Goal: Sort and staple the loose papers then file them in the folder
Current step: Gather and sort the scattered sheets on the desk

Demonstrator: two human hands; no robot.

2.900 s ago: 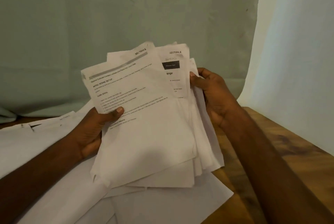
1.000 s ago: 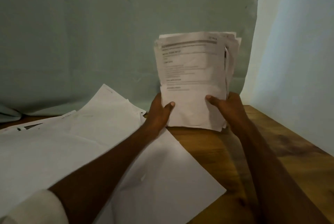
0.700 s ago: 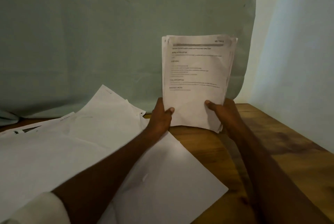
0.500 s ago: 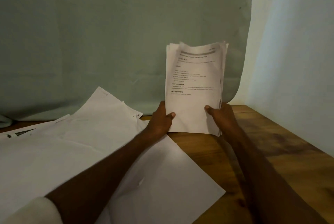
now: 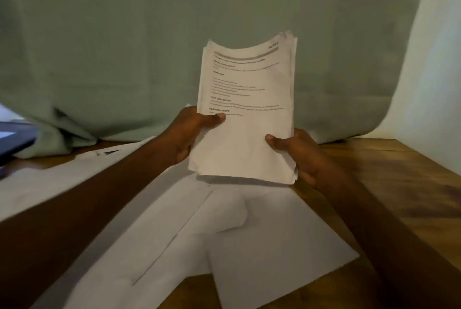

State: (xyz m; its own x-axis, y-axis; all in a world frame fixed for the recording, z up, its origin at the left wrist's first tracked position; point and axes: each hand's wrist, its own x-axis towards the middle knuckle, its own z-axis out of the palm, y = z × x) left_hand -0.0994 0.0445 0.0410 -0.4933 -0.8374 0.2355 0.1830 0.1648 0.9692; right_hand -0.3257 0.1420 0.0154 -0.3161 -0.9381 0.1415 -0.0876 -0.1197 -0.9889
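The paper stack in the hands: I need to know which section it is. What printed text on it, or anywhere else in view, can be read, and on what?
On the top sheet of the paper stack, in the grip of the left hand and right hand:
"TASK DESCRIPTION"
"REQUIRED PROPS"
"TASK GOAL", only faintly
Corner label, title line and body text: too blurred to read.
Loose sheets on the table: no legible text.

A makeshift paperwork corner, set up rather than lived in. A wooden counter stands against a pale green cloth hung as a backdrop, with a white sheet draped on the right. Printed papers cover the counter, and a dark folder lies at the left edge.
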